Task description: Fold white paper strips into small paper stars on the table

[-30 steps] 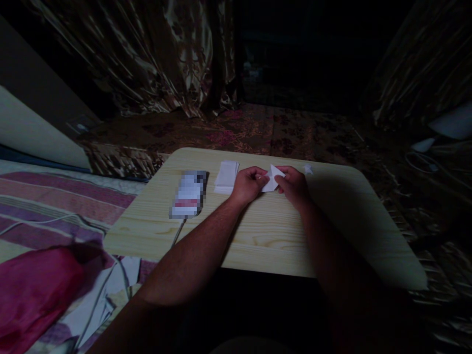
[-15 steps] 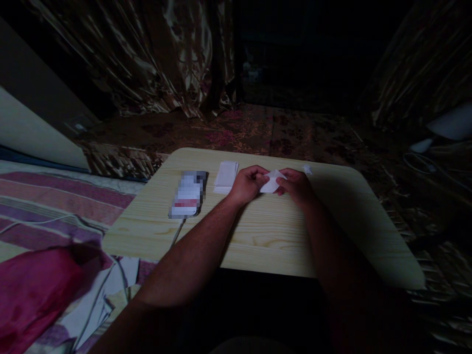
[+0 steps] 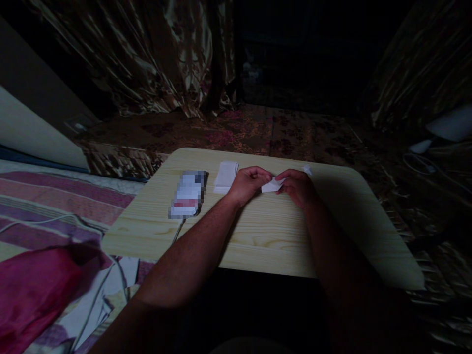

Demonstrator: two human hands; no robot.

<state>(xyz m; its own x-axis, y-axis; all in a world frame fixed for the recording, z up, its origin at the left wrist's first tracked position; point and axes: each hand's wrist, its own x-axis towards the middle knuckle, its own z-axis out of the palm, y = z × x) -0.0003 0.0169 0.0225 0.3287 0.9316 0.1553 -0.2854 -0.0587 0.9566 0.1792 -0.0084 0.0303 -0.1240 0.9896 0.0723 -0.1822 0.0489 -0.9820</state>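
Observation:
A small white folded paper (image 3: pixel 272 185) sits between my two hands, low over a light wooden table (image 3: pixel 265 231). My left hand (image 3: pixel 248 184) has its fingers curled and pinches the paper's left end. My right hand (image 3: pixel 298 186) pinches its right end, fingers closed over it. A stack of white paper sheets (image 3: pixel 226 176) lies just left of my left hand. A tiny white folded piece (image 3: pixel 308 170) rests on the table just beyond my right hand.
A phone (image 3: pixel 188 193) lies on the table's left part with a cable (image 3: pixel 178 232) running off the near edge. A striped blanket and a red cloth (image 3: pixel 40 285) lie to the left. Patterned curtains (image 3: pixel 147 54) hang behind; the room is dark.
The paper stood up as a pointed flap between my fingers one second ago; now it is pressed lower and flatter, and my hands have closed in over it.

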